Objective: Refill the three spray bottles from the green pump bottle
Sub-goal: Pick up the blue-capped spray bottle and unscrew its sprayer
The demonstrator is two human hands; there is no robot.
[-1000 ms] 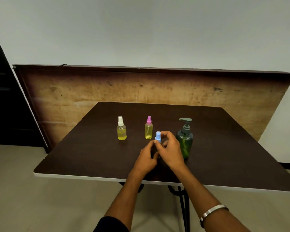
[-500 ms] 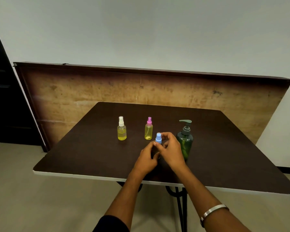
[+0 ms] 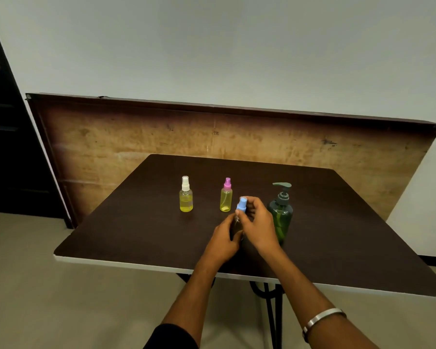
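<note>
I see left hand (image 3: 223, 239) gripping clear bottle (image 3: 237, 226) body near table (image 3: 141, 222) centre | right hand (image 3: 258, 222) pinching its blue spray cap (image 3: 241, 205) | green pump bottle (image 3: 280, 212) just right | white-capped bottle (image 3: 186, 195), pink-capped bottle (image 3: 226, 195) farther left

dark table (image 3: 141, 230) | white-cap bottle (image 3: 186, 195) | pink-cap bottle (image 3: 226, 196) | green pump bottle (image 3: 281, 212) upright

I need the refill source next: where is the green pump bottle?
In the head view, the translucent green plastic pump bottle stands right of centre on the dark table, just beyond the right hand.
</note>
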